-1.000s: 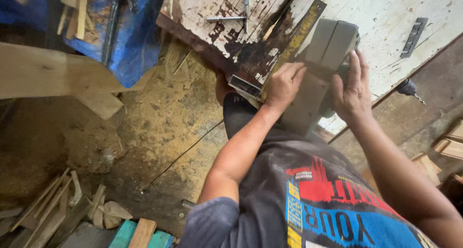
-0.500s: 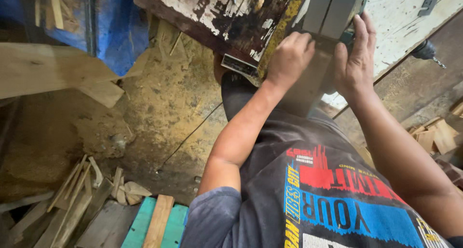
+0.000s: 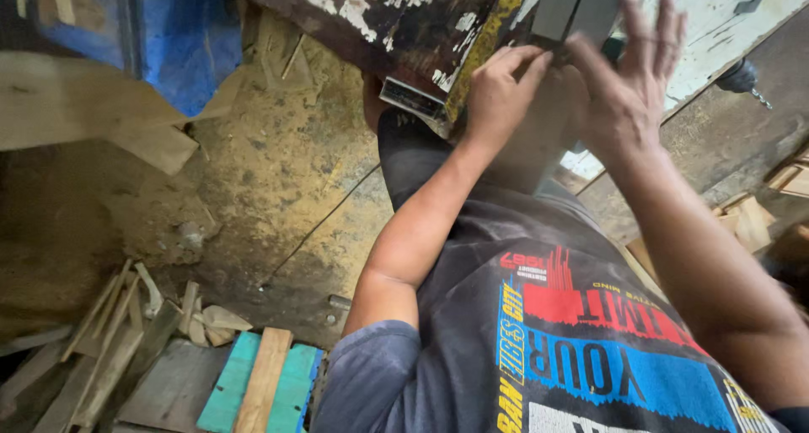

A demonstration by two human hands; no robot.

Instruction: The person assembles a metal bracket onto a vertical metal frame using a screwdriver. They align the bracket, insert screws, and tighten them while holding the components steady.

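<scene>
A grey flat board (image 3: 581, 3) leans against the edge of a worn workbench (image 3: 404, 12) with peeling white paint and a yellow strip. My left hand (image 3: 501, 92) presses on the board's lower left edge, its fingers curled against it. My right hand (image 3: 628, 88) is just to the right of the board, fingers spread and blurred, a little off the surface. The board's lower part is hidden behind both hands.
A drill (image 3: 742, 75) lies at the bench's right side. A blue tarp (image 3: 185, 37) hangs top left above a pale plank (image 3: 101, 121). Wood scraps (image 3: 109, 332) and teal boards (image 3: 291, 382) lie on the sawdust floor (image 3: 270, 197).
The view has dropped and moved closer. My right hand has come off the grey board and opened its fingers. My left hand stays on the board's edge.
</scene>
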